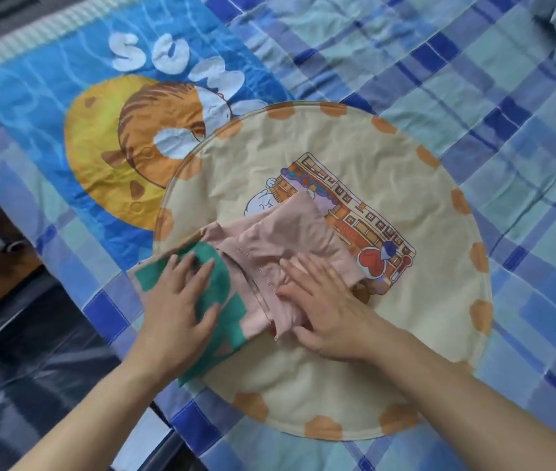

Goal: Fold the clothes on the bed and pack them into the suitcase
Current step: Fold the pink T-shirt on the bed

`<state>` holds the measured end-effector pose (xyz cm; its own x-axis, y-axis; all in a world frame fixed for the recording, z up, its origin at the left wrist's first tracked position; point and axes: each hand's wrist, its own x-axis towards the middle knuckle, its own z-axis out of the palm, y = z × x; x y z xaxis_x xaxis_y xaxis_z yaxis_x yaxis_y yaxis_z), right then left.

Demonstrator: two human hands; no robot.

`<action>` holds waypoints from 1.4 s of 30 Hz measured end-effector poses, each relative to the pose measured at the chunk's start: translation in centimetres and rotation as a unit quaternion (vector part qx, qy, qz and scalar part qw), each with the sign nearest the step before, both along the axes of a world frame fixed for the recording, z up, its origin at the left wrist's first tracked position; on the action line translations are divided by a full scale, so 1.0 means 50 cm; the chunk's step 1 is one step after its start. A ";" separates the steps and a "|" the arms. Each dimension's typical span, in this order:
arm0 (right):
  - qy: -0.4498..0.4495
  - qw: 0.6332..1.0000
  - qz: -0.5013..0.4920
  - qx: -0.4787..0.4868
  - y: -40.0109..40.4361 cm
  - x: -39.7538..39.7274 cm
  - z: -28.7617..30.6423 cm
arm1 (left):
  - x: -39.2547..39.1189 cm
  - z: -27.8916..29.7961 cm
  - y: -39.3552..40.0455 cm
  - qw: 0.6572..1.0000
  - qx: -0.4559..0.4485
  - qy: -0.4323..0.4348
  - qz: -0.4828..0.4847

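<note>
Both hands lie flat, fingers straight and spread, pressing a pink garment (280, 253) with a green print that sits on a round cream cushion (415, 321) on the bed (507, 130). The left hand (181, 307) covers the green patch at the garment's near-left end; the right hand (317, 297) presses its middle. The garment's long axis runs from near left to far right, so the loose far-right end lies beyond the right hand, the nearer one for the next fold, I'd say. A blue cartoon blanket (49, 107) lies far left. Something dark and shiny, perhaps the suitcase (32, 368), sits near left, off the bed.
</note>
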<state>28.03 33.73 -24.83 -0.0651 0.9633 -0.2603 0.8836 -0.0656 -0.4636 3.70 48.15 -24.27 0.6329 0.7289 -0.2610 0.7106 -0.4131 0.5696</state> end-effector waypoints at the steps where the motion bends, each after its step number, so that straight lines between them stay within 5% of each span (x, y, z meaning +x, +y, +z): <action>1: -0.008 1.000 -0.007 -0.002 0.004 0.001 0.002 | -0.004 -0.008 -0.006 0.999 0.034 0.024 -0.022; 9: -0.131 0.990 0.007 0.047 0.185 0.041 -0.008 | -0.017 -0.051 -0.037 0.972 0.165 0.152 -0.066; 16: -0.076 0.991 -0.088 0.061 0.271 0.086 -0.039 | -0.040 -0.096 -0.027 0.966 0.184 0.153 -0.095; 24: -0.181 0.979 0.037 0.081 0.205 0.000 -0.036 | -0.048 -0.082 -0.033 0.966 0.206 0.125 -0.091; 31: -0.186 0.974 0.122 0.032 0.162 0.023 -0.095 | -0.097 -0.075 -0.061 0.951 0.168 0.147 -0.212; 33: -0.162 0.982 0.095 0.030 0.168 0.016 -0.084 | -0.076 -0.048 -0.056 0.978 0.140 0.083 -0.128; 35: -0.113 0.992 0.035 0.047 0.163 -0.006 -0.062 | -0.055 -0.015 -0.048 0.990 0.117 0.006 0.074; 38: -0.046 0.989 -0.050 0.131 0.121 -0.064 -0.017 | -0.044 0.002 0.002 0.943 -0.030 -0.067 0.325; 42: -0.005 0.995 0.022 0.102 0.029 -0.215 -0.005 | -0.043 0.005 0.094 0.939 -0.109 -0.017 0.325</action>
<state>17.28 35.19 -25.07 -0.1075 0.9924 -0.0606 0.8885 0.0685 -0.4537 1.57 52.84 -24.02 0.0833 0.8956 -0.4369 0.7516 0.2315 0.6177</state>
